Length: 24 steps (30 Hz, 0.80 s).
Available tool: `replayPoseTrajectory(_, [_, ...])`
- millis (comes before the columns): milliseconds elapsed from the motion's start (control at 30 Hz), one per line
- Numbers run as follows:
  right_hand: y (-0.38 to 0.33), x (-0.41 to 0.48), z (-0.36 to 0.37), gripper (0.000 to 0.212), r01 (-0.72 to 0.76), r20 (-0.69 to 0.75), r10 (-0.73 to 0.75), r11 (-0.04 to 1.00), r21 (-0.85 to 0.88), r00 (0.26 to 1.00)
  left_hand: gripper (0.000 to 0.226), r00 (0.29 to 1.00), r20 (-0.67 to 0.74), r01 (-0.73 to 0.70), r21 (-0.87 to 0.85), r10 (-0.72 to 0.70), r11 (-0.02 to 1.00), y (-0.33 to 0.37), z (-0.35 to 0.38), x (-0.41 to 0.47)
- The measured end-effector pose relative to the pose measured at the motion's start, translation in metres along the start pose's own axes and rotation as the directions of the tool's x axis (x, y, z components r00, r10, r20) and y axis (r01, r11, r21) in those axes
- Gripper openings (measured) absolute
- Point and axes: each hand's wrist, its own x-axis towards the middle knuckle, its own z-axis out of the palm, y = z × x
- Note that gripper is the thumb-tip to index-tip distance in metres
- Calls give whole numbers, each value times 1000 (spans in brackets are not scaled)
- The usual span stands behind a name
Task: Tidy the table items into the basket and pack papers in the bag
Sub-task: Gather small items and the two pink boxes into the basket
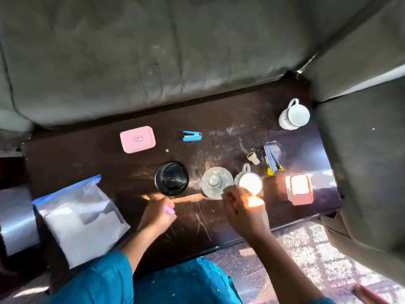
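My left hand (157,212) hovers over the dark table (87,154) with its fingers curled; a small lilac patch shows at its thumb tip and nothing else is seen in it. My right hand (241,207) is curled at the near edge of a clear glass (215,182) and a white cup (249,182); sun glare hides whether it holds anything. A zip bag (81,218) with white papers inside lies at the near left. A black bowl (172,178), pink box (137,139) and blue stapler (192,136) sit farther back.
A second white cup (294,115) lies at the far right. A small white cap (253,157), a blue packet (271,160) and an orange-lidded container (300,189) are on the right. Grey sofa cushions (153,51) border the table behind and right. A shiny grey object (15,218) is left.
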Motion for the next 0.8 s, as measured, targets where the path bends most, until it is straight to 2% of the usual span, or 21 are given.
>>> replayPoseTrajectory(67, [15, 16, -10, 5, -101, -90, 105, 994, 49, 990, 22, 991, 50, -126, 2, 126, 992, 17, 7, -15])
replayPoseTrajectory(100, [25, 27, -15, 5, -156, -114, 160, 987, 37, 981, 24, 982, 38, -186, -5, 186, 982, 27, 12, -21])
replayPoseTrajectory(167, [45, 54, -18, 13, -286, -103, 282, 958, -21, 954, 26, 960, 9, -279, -24, 279, 960, 43, 20, -28])
replayPoseTrajectory(233, [63, 79, -17, 22, -351, -61, 348, 934, -64, 936, 27, 953, -11, -303, -68, 303, 951, 56, 25, -31])
replayPoseTrajectory(467, [102, 133, 2, 32, -238, 168, 281, 941, -240, 945, 21, 945, -60, -326, -53, 323, 944, 59, 29, -21])
replayPoseTrajectory(567, [105, 144, 6, 30, -103, 236, 233, 882, -459, 944, 19, 948, -62, -318, -94, 313, 943, 54, 28, -17])
replayPoseTrajectory(633, [103, 147, 4, 32, -74, 242, 229, 853, -516, 943, 19, 949, -55, -314, -106, 310, 943, 49, 28, -16])
replayPoseTrajectory(733, [91, 147, -9, 29, -121, 175, 223, 880, -459, 959, 16, 944, -51, -330, -88, 326, 940, 48, 22, -21])
replayPoseTrajectory(800, [75, 144, -22, 22, -237, 63, 260, 939, -247, 964, 15, 939, -49, -343, -90, 340, 935, 49, 15, -30])
